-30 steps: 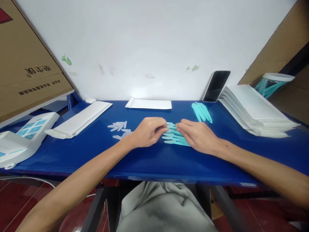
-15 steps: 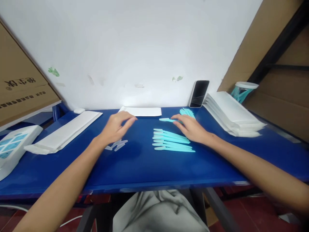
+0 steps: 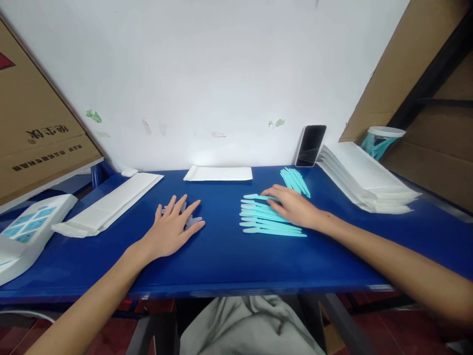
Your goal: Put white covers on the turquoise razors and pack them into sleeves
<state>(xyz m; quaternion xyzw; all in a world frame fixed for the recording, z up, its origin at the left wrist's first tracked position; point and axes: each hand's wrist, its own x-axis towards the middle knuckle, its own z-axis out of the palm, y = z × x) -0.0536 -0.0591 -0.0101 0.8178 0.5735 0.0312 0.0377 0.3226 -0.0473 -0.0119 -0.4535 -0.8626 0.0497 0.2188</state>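
My left hand (image 3: pixel 170 227) lies palm down with fingers spread over several small translucent caps (image 3: pixel 192 221), partly hiding them. In my right hand (image 3: pixel 291 204), thumb and fingers close on a turquoise eyebrow razor (image 3: pixel 254 196), whose pale head points left. That razor is at the far end of a row of similar razors (image 3: pixel 271 230), laid side by side with their heads to the left. Beyond the hand is a loose bunch of turquoise sticks of the same colour (image 3: pixel 294 181).
White padded envelopes (image 3: pixel 369 172) are stacked at the right, with a phone (image 3: pixel 311 145) against the wall. More white envelopes lie at the back (image 3: pixel 221 173) and left (image 3: pixel 111 202). A white tray (image 3: pixel 55 217) and cardboard box (image 3: pixel 44 108) stand far left; a tub (image 3: pixel 380 140) is far right.
My left hand has come down onto the translucent caps, its fingers now spread. My right hand has brought the eyebrow razor nearer, to the far end of the row.
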